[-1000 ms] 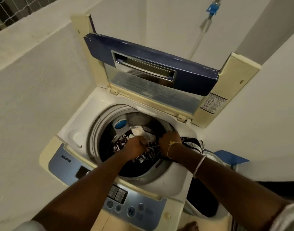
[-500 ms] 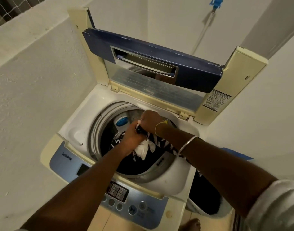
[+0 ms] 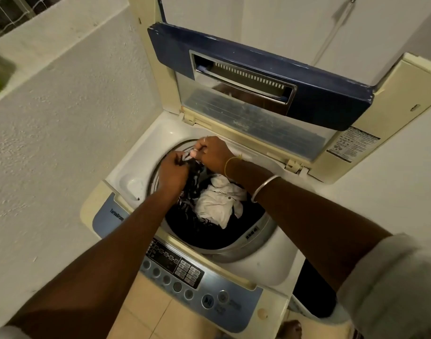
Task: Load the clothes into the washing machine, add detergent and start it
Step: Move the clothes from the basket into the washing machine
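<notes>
2 hands meet at 11 o'clock of drum (image 3: 234, 253). Left hand (image 3: 173, 172) and right hand (image 3: 213, 155), fingers curled, pinch dark patterned garment (image 3: 193, 185). White garment (image 3: 218, 204) lies mid-drum. Best: untangle bunch, drop loosely, keep cloth off rim.

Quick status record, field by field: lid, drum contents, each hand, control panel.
top: lid raised, fully open
inside: drum holds dark clothes with a white garment on top
left: left hand grips the dark patterned garment at the drum's back-left rim
right: right hand pinches the same garment, close beside the left hand
panel: control panel touched by neither hand
</notes>
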